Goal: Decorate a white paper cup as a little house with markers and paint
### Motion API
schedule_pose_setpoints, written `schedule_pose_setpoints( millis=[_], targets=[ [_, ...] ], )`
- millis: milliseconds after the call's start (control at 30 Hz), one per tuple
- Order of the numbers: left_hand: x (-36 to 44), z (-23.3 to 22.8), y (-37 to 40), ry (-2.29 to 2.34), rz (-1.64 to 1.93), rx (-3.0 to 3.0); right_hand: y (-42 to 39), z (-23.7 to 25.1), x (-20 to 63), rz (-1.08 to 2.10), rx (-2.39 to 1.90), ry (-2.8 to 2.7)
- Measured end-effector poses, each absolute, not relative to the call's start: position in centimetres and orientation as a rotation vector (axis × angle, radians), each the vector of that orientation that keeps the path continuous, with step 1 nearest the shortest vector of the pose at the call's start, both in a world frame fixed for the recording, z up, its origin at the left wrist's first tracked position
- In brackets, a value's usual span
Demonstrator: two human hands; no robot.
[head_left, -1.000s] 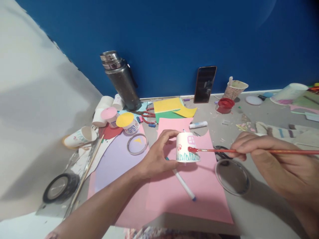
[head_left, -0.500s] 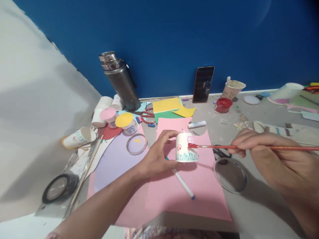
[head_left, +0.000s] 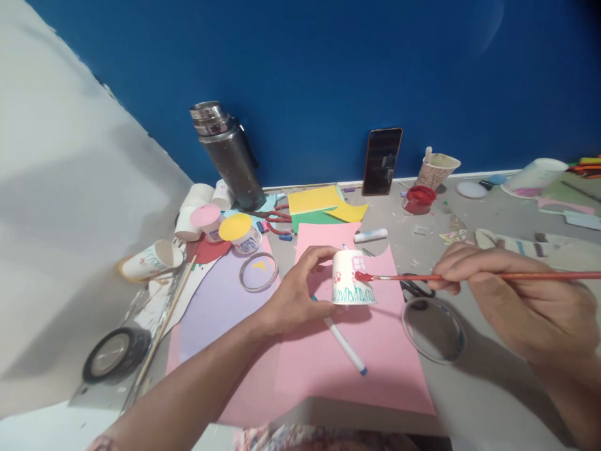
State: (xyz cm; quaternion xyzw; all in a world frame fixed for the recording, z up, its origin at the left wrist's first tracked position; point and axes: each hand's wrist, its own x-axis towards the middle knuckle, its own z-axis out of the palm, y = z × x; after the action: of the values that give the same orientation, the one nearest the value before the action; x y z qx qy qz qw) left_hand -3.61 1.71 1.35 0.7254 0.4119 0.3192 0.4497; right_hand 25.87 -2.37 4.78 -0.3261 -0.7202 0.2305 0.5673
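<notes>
A white paper cup (head_left: 346, 279), turned with its narrow end up, is gripped by my left hand (head_left: 300, 291) from its left side. Green zigzag grass, red dots and a pink window are drawn on its wall. My right hand (head_left: 507, 294) pinches a red paintbrush (head_left: 408, 277) held level, its red-loaded tip at the cup's wall beside the window. Beneath the cup lies pink paper (head_left: 357, 357), with a white marker (head_left: 346, 346) on it.
At the left are decorated cups (head_left: 151, 260), a roll of black tape (head_left: 115, 355) and a stick (head_left: 164, 319). A steel flask (head_left: 230, 160), a phone (head_left: 382, 161) and a red paint pot (head_left: 420, 200) stand along the blue wall. A tape ring (head_left: 434, 360) lies near my right hand.
A few red marks now show on the cup just left of the brush tip. The hands have hardly moved, and the whole view has shifted slightly.
</notes>
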Motion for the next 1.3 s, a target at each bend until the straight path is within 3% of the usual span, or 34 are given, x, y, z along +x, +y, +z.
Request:
schedule_pose_setpoints(
  millis=[1300],
  targets=[
    [-3.27, 2.21, 1.53, 0.986, 0.741, 1.699, -2.65, 4.85, 25.86, 0.475, -0.822, -1.622]
  ],
)
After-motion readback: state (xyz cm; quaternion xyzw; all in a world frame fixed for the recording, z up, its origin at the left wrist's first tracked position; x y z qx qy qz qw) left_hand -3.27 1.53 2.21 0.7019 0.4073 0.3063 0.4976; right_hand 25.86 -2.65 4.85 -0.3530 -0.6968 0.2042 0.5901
